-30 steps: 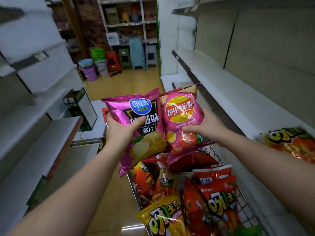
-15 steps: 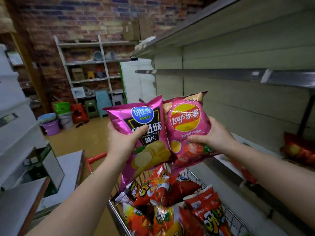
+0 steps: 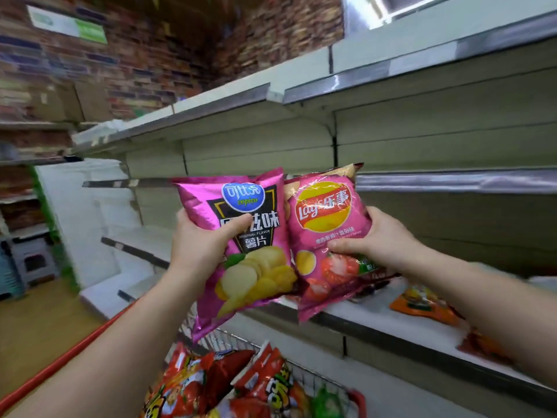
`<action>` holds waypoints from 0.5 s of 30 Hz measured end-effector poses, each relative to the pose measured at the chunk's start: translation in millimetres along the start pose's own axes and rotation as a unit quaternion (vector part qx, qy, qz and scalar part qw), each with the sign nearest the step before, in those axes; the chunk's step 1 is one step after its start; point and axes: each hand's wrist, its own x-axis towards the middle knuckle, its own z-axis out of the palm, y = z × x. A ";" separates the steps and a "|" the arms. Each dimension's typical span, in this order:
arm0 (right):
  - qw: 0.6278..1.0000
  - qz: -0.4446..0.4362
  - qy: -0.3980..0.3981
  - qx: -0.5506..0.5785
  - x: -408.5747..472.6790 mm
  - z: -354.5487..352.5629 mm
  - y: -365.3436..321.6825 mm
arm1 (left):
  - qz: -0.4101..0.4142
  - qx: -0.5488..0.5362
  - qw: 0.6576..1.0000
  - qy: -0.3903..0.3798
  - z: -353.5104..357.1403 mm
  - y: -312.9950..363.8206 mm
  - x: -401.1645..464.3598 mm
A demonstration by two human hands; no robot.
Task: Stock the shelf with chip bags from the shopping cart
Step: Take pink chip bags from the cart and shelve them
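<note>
Bags come first: the left hand [image 3: 200, 248] grips a shiny magenta foil chip bag printed with yellow potato slices [image 3: 241, 251], thumb across its front, while the right hand [image 3: 379, 239] pinches a pink Lay's chip bag with tomato pictures [image 3: 327, 236] by its right edge. Both bags hang upright side by side, edges touching, in the air above the wire shopping cart [image 3: 301, 378] at 6 o'clock, which holds more red and orange snack bags [image 3: 193, 384].

The white metal shelf [image 3: 376, 318] runs from 3 to 5 o'clock just behind the bags' lower ends; a few orange packets [image 3: 422, 303] already lie on it at 4 o'clock.

To place these well, I judge each bag should go down bottom edge first onto bare shelf left of those packets, face outward, one at a time, so neither slumps or slides off the front lip. Light grip matters, since puffed bags crush and tip easily.
</note>
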 end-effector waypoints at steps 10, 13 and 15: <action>0.994 0.052 0.091 -0.023 -86.7 -154.4 20.8 | 0.004 -0.089 0.985 -0.147 123.6 63.9 -54.6; 0.991 0.071 0.109 -0.042 -116.1 -196.2 27.8 | 0.012 -0.121 0.976 -0.181 160.6 79.8 -80.4; 0.987 0.081 0.126 -0.052 -136.7 -220.5 31.6 | 0.014 -0.140 0.968 -0.207 183.0 89.8 -97.5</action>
